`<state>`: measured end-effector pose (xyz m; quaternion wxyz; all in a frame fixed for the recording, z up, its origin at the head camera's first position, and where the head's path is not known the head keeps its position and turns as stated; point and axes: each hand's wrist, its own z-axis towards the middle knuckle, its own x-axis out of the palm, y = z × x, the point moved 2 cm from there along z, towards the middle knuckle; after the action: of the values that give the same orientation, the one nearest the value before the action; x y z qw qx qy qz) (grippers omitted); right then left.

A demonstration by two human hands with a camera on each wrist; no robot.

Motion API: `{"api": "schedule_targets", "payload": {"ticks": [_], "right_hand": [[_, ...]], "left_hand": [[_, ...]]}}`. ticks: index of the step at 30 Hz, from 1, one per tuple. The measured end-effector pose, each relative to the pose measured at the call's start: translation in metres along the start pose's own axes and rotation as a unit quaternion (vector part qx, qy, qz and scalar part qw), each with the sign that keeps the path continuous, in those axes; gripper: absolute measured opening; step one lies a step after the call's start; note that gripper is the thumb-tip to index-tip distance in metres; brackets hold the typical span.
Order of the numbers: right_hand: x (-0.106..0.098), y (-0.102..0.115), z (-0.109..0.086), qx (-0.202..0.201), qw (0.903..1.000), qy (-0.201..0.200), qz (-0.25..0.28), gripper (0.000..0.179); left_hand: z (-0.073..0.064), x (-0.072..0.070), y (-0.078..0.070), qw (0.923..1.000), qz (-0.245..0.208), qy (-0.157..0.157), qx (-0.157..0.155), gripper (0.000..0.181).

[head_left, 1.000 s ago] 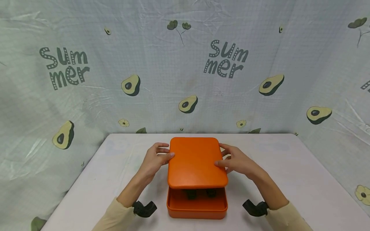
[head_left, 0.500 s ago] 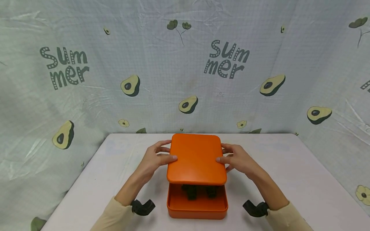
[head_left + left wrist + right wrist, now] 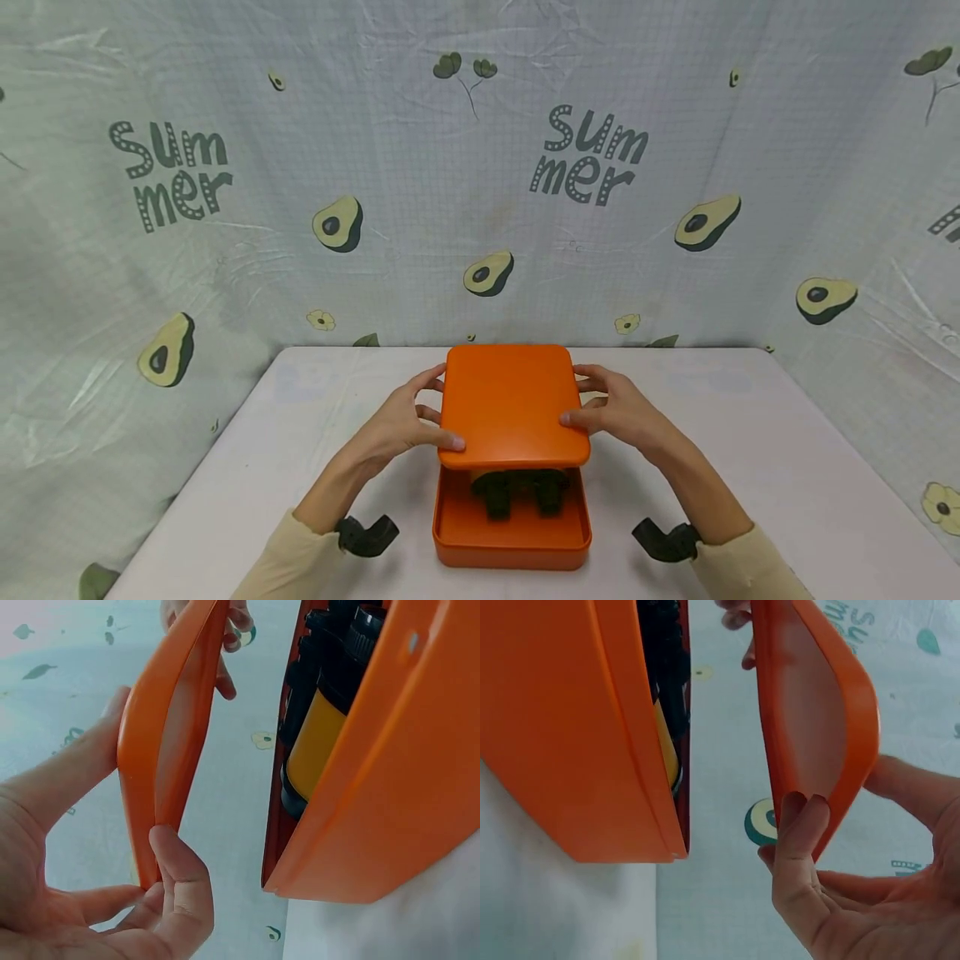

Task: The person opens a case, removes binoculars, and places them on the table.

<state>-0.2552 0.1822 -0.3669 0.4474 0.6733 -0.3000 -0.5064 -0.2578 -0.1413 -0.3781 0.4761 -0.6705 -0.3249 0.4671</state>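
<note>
An orange square lid (image 3: 513, 404) is held above an orange box (image 3: 513, 556) by both hands. My left hand (image 3: 397, 421) grips its left side, thumb on top and fingers curled under the rim. At the opposite side, my right hand (image 3: 618, 408) pinches the edge the same way. In both wrist views a gap separates the lid (image 3: 142, 757) from the box (image 3: 570, 735). Black-and-yellow binoculars (image 3: 319, 742) lie inside the box. From the head view, the binoculars (image 3: 498, 500) show only their dark near ends; the lid hides the rest.
The box stands on a white table (image 3: 337, 483) near its front edge. Behind the table hangs a pale curtain (image 3: 420, 167) printed with avocados and lettering. A black wrist mount (image 3: 367, 537) sits on the left wrist, another mount (image 3: 666, 540) on the right.
The lid has risen and moved back from the box, uncovering more of the binoculars. My left thumb has slid toward the lid's near corner. The box stays in place.
</note>
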Motion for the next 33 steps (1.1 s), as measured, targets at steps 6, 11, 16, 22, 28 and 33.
{"api": "schedule_targets", "payload": {"ticks": [6,11,16,22,28,33], "right_hand": [[0.0003,0.0020,-0.0022,-0.008,0.9983,0.051,-0.029,0.106],[-0.0002,0.0008,-0.0048,-0.021,0.9958,0.087,-0.022,0.116],[0.0002,-0.0002,-0.0052,-0.014,0.9964,0.082,-0.016,0.116],[0.0035,-0.0025,-0.0053,-0.005,0.9971,0.076,-0.006,0.114],[0.0032,-0.0033,-0.0063,-0.009,0.9968,0.080,-0.006,0.114],[-0.0007,-0.0020,-0.0041,-0.009,0.9971,0.075,-0.009,0.114]], "left_hand": [[-0.0014,0.0000,0.0020,0.9999,-0.007,0.014,0.001,0.120],[-0.0028,-0.0002,0.0024,0.9998,-0.001,0.018,-0.001,0.120],[-0.0028,0.0010,0.0007,0.9999,0.009,0.009,0.002,0.118],[-0.0040,0.0025,0.0008,0.9998,0.018,-0.003,0.004,0.116],[-0.0051,0.0037,0.0011,0.9997,0.022,-0.006,0.005,0.116],[-0.0035,0.0023,-0.0003,0.9997,0.019,-0.008,0.012,0.115]]}}
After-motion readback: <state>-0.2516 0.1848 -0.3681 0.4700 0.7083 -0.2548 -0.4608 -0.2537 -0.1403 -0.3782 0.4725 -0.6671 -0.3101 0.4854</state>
